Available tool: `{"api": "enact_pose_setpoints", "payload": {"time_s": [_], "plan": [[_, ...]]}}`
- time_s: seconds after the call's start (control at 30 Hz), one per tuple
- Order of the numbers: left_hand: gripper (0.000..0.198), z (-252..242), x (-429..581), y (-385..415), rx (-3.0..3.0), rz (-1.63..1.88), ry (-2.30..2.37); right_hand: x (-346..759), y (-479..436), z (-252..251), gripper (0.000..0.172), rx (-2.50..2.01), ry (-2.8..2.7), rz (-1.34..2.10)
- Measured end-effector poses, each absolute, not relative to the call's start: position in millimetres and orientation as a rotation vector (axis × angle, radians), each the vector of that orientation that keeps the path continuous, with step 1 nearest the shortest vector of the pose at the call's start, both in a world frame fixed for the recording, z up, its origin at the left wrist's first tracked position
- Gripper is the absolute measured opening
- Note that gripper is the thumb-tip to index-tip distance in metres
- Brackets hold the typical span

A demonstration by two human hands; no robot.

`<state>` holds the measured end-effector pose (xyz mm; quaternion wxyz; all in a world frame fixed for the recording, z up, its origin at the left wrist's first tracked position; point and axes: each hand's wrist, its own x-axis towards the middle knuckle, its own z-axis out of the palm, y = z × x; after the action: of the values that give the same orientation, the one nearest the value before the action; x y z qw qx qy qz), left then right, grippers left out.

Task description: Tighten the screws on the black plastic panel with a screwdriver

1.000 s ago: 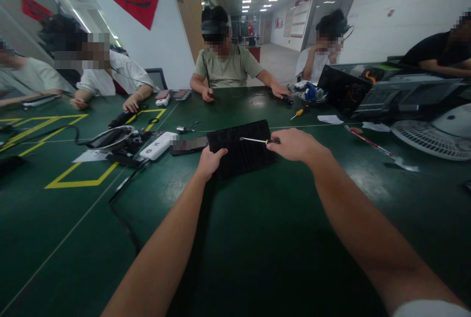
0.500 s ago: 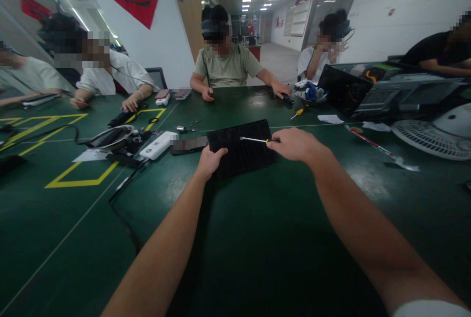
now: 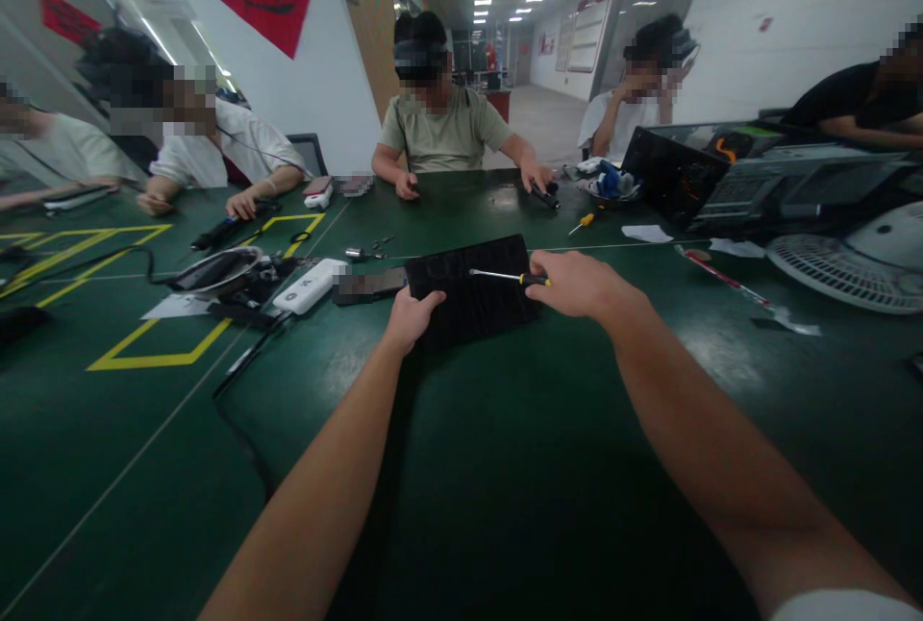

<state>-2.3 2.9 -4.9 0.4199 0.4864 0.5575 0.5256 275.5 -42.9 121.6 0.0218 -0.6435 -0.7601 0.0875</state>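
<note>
Fingers of the right hand (image 3: 577,283) are pinching the screwdriver (image 3: 505,276), having slipped slightly back along its handle; beyond them, the tip is still resting over the black panel (image 3: 468,304); fingers of the left hand (image 3: 412,316) are clamping its near corner.

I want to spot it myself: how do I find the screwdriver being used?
Look at the big green table, then at the flat black panel in its middle. The screwdriver points across that panel, gripped by the right hand; the other screwdriver lies loose on the table farther back.
</note>
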Motion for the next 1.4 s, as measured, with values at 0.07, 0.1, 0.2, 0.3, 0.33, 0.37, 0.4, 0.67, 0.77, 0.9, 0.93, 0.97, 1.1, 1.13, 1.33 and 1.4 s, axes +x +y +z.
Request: {"api": "enact_pose_setpoints", "payload": {"time_s": [0.07, 0.1, 0.2, 0.3, 0.33, 0.37, 0.4, 0.67, 0.77, 0.9, 0.93, 0.97, 1.1, 1.13, 1.33, 1.4], "plan": [[0.040, -4.2, -1.8, 2.5, 1.210, 1.317, 1.405, 275.3, -43.7, 122.6, 0.029, -1.983, -2.361, 0.275], [0.040, -3.6, -1.5, 2.0, 1.207, 1.316, 1.407, 275.1, -44.0, 123.2, 0.028, -1.980, -2.360, 0.277], [0.039, -1.5, -0.5, 0.0, 1.203, 1.313, 1.404, 274.4, -44.9, 124.6, 0.027, -1.981, -2.353, 0.271], [0.038, -0.1, 0.1, -1.6, 1.202, 1.322, 1.406, 273.5, -45.5, 125.5, 0.027, -1.982, -2.347, 0.257], [0.039, 0.0, 0.1, -1.9, 1.201, 1.325, 1.404, 273.2, -45.8, 125.8, 0.027, -1.986, -2.344, 0.253], [0.039, -0.1, 0.0, -1.9, 1.199, 1.327, 1.399, 272.9, -46.2, 126.2, 0.027, -1.991, -2.341, 0.252], [0.039, -0.4, -0.2, -1.7, 1.196, 1.329, 1.394, 272.7, -46.5, 126.5, 0.027, -1.993, -2.340, 0.254], [0.039, -2.4, -1.5, 1.0, 1.211, 1.322, 1.383, 273.8, -45.5, 123.6, 0.028, -1.975, -2.341, 0.249], [0.038, -1.4, -0.7, 0.5, 1.219, 1.329, 1.401, 274.2, -44.8, 122.0, 0.029, -1.967, -2.337, 0.230], [0.038, -0.5, 0.0, -0.5, 1.233, 1.326, 1.407, 274.7, -44.5, 123.5, 0.030, -1.967, -2.328, 0.223], [0.037, -0.7, -0.1, -0.3, 1.231, 1.325, 1.409, 274.9, -44.5, 124.4, 0.031, -1.979, -2.324, 0.227], [0.036, -1.1, -0.2, 0.0, 1.227, 1.325, 1.411, 275.0, -44.4, 125.3, 0.032, -1.992, -2.321, 0.230], [0.037, -4.0, -1.1, 2.1, 1.212, 1.327, 1.392, 275.1, -43.8, 128.0, 0.041, -2.014, -2.344, 0.270], [0.037, -4.7, -1.4, 2.5, 1.215, 1.327, 1.386, 274.9, -43.6, 128.4, 0.044, -2.015, -2.357, 0.289], [0.038, -6.2, -2.7, 3.3, 1.225, 1.327, 1.386, 273.9, -44.5, 130.1, 0.048, -1.996, -2.331, 0.314], [0.039, -6.5, -3.0, 3.6, 1.217, 1.327, 1.393, 274.3, -44.8, 129.3, 0.043, -2.004, -2.304, 0.305]]}}
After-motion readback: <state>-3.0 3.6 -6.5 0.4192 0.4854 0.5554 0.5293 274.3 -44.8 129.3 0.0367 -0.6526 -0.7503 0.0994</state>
